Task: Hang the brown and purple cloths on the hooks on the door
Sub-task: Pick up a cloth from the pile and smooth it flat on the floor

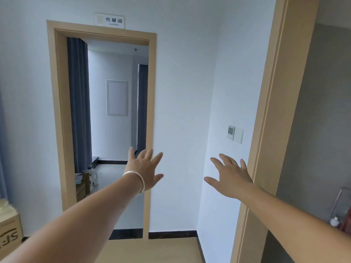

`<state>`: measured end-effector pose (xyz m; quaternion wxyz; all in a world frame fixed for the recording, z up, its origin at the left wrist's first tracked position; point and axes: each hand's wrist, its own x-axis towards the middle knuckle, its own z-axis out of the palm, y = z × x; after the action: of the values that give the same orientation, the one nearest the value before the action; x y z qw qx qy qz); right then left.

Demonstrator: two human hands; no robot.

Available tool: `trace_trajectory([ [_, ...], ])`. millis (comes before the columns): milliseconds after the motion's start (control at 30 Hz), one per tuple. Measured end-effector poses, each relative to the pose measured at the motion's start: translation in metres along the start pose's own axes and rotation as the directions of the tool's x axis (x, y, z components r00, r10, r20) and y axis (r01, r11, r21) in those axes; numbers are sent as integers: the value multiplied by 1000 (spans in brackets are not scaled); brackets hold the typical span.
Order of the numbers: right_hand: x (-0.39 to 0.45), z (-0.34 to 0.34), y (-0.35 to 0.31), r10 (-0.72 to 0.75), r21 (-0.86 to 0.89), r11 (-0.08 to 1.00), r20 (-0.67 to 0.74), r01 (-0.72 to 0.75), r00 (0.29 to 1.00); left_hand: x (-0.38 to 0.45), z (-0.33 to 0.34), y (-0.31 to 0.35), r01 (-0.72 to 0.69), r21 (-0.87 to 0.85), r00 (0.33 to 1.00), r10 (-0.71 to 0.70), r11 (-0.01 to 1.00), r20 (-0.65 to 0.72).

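Observation:
Both my arms reach forward at chest height in a hallway. My left hand, a silver bangle on its wrist, is spread with straight fingers and holds nothing. My right hand is spread the same way and is also empty, close to the tan door frame on the right. No brown or purple cloth is in view, and no hooks or door leaf show.
An open doorway with tan trim faces me, with a sign above it and grey curtains inside. A wall switch panel sits on the right wall. Cardboard boxes stand at the lower left.

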<state>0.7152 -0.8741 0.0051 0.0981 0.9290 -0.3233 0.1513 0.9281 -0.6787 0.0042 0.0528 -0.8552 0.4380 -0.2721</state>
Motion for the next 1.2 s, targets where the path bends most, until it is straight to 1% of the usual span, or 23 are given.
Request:
trace_trajectory([
  [167,51,33,-3,26,-15,1000,54,-26,998,51,44,-10,-29,-16,999,29,999,20],
  [300,98,53,-2,49,-31,998,64,-48,997,85,75,-16,-47,-18,999,48,999,20],
  [500,194,93,-2,12,-10,1000,55,-12,998,153,130,-31,2,-9,997,-1,1000,78],
  [733,324,142,28,-6,15,1000,40,5,999,249,177,-42,65,47,990,-70,997,124],
  [867,396,164,32,-60,28,998,23,60,998,296,202,-57,129,85,982,-139,988,129],
  [967,440,183,18,-120,47,992,12,119,993,318,224,-70,181,112,967,-197,977,164],
  [1067,478,202,-11,-197,83,977,17,195,980,331,247,-92,207,145,950,-235,967,206],
  [1200,522,220,-66,-329,109,939,4,327,944,344,279,-134,289,166,925,-319,943,204],
])
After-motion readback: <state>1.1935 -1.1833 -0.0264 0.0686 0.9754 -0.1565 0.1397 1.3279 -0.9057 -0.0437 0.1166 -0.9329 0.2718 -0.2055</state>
